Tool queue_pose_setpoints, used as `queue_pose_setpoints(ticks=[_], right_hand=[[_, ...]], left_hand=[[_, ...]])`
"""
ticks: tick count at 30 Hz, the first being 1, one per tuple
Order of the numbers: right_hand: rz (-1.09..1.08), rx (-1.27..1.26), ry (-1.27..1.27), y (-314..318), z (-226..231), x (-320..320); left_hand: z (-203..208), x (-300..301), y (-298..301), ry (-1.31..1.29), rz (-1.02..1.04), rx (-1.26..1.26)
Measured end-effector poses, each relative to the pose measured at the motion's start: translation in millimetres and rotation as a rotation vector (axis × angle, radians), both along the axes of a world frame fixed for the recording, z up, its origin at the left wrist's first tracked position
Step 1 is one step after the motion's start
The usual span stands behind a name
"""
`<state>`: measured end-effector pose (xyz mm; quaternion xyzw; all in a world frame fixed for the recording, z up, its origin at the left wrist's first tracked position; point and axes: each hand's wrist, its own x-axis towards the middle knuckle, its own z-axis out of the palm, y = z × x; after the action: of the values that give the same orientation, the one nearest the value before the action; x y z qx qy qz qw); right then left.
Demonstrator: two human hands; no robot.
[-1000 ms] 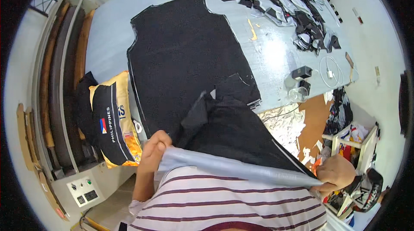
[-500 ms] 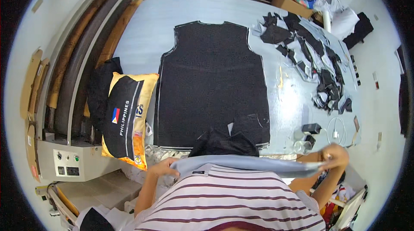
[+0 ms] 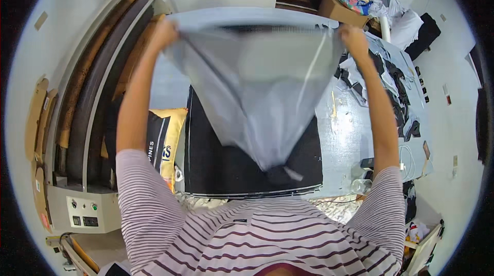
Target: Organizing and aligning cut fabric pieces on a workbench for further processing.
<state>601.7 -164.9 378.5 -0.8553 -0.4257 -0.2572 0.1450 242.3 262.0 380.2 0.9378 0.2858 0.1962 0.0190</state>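
A light grey fabric piece (image 3: 267,101) is stretched between my raised hands over the table, blurred by motion. My left hand (image 3: 168,35) is closed on its far left corner and my right hand (image 3: 354,41) on its far right corner. The cloth sags in folds to a low point near the middle, where a dark bit shows. Beneath it lies a black cut panel shaped like a shirt body (image 3: 216,173), edged in white lines. The grey cloth hides much of this panel.
On the left, a yellow and black pillow (image 3: 177,121) lies beside long fabric rolls (image 3: 98,80) in a rack. Black and grey scraps (image 3: 399,85) are heaped on the table's right. Near its front right corner are a clear jar (image 3: 362,187) and a white cable (image 3: 407,160).
Both hands have risen from near my body to the far side of the table, carrying the grey fabric. It went from a narrow band to a spread sheet over the black panel.
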Motion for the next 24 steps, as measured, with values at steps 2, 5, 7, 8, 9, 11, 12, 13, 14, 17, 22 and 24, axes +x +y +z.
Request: queue_pose_setpoints(ticks=[2,5,7,8,9,11,12,13,14,17,22,24], right_hand=[[-0.003,0.251,-0.119,25,69,2],[0.111,0.268,-0.247,5,165,61],[0.412,0.492,-0.432,20,216,59],[0.351,0.467,-0.294,24,214,50],[0.279,0.454,-0.171,9,210,32],[0.316,0.405,-0.216,-14,219,21],[0.284,0.343,-0.182,-23,210,18],[0.255,0.288,-0.145,-34,196,13],[0.281,0.279,-0.059,-38,180,-3],[0.185,0.251,0.042,-37,109,-45],[0.305,0.320,0.164,-37,-12,-62],[0.256,0.324,0.171,-43,-69,-57]], left_hand=[[68,35,9,-0.084,0.147,0.137],[164,62,19,-0.252,0.084,0.377],[262,-11,65,-0.349,0.091,0.909],[244,11,49,-0.463,-0.048,0.822],[229,29,14,-0.587,-0.186,0.741],[245,-37,26,-0.438,0.020,0.594],[228,-40,12,-0.414,0.030,0.574],[205,-48,-9,-0.388,0.042,0.560],[178,-59,-14,-0.393,0.017,0.434],[115,-79,-73,-0.440,-0.145,-0.249],[-43,-87,-65,-0.338,-0.244,-0.141],[-101,-74,-75,-0.176,-0.038,-0.170]])
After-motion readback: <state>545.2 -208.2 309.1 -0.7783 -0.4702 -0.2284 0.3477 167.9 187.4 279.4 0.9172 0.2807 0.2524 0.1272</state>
